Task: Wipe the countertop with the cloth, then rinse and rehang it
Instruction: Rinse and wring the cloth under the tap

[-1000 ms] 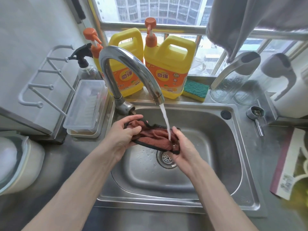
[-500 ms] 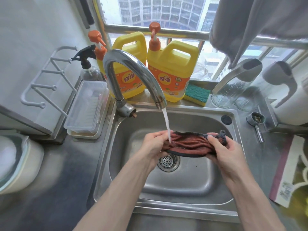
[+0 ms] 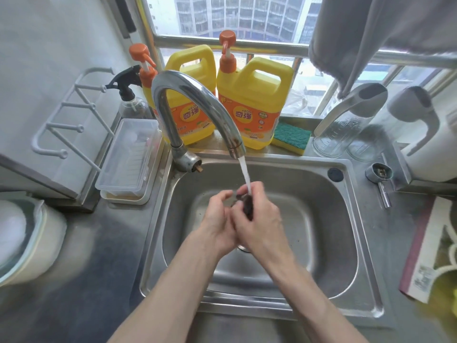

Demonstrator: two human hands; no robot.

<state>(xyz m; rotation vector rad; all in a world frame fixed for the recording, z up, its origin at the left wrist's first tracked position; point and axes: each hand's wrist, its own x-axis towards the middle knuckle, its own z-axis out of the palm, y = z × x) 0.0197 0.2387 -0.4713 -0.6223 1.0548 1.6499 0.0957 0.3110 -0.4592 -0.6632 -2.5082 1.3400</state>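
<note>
Over the steel sink (image 3: pixel 321 219), the person's two hands now meet under the running faucet (image 3: pixel 197 107). Half a second earlier they were apart with the reddish-brown cloth (image 3: pixel 248 207) stretched between them. Now the cloth is bunched up and mostly hidden, with only a dark strip showing between the palms. The right hand (image 3: pixel 258 219) has its fingers curled tightly around the cloth. The left hand (image 3: pixel 217 220) presses against it, fingers curled in on the cloth's near end. The water stream (image 3: pixel 244 172) lands on the cloth and the right hand's knuckles.
</note>
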